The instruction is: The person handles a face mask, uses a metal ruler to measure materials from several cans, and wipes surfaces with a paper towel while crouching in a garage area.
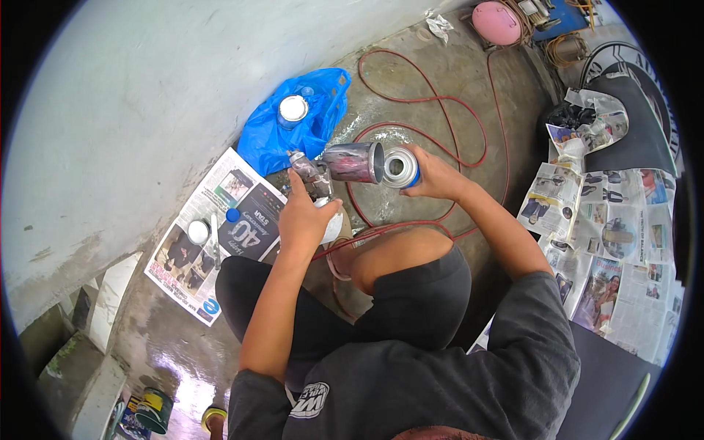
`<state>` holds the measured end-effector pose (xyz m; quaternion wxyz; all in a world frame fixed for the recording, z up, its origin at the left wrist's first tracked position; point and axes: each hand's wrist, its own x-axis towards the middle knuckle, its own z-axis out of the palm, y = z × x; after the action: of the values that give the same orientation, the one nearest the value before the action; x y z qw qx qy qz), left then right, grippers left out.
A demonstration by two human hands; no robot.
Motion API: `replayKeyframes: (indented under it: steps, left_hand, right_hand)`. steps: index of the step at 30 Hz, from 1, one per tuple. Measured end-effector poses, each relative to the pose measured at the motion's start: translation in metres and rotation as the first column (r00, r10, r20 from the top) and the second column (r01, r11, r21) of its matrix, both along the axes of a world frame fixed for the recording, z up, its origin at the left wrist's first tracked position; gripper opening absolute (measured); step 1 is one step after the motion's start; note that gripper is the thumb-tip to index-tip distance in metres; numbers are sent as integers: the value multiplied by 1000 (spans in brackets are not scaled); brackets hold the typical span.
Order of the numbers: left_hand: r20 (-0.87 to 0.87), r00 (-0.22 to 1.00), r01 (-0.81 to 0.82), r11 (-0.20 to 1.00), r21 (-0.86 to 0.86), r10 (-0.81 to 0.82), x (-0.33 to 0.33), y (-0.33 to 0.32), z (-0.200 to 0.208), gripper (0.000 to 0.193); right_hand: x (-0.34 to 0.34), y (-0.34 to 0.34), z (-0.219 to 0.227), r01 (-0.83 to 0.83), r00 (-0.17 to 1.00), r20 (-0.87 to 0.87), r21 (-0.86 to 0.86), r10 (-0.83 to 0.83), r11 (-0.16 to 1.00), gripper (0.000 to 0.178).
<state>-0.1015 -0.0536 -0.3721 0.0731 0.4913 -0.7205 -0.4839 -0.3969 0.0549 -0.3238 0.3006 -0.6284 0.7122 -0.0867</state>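
Observation:
My left hand [303, 221] is wrapped round a paint-stained spray gun [314, 174]. Its metal cup [350, 163], smeared with pink and dark paint, is tilted on its side with the mouth facing right. In my right hand [438, 174] is a round metal can [400, 167] with a blue side, its ringed top turned toward the cup. The can's rim is close to the cup's mouth; whether they touch I cannot tell. Liquid between them is not visible. Below my left hand is a white object [332, 229], partly hidden, whose kind I cannot make out.
A blue plastic bag [257, 136] holds a white-lidded can [293, 110]. On a newspaper sheet [257, 192] lie a white lid [198, 232], a blue cap [232, 215] and a thin flat tool [215, 240]. A red hose [477, 121] loops over the floor. Newspaper-covered panels [623, 242] stand at right.

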Motion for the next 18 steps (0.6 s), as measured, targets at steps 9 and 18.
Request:
replayKeyframes:
  steps: [9, 18]
  left_hand:
    - [0, 999, 47, 998, 30, -47, -9, -4, -11, 112]
    - [-23, 999, 46, 999, 12, -46, -17, -9, -16, 112]
  right_hand:
    - [-1, -3, 10, 4, 998, -66, 113, 3, 994, 89]
    - [-4, -5, 13, -1, 992, -122, 104, 13, 995, 85]
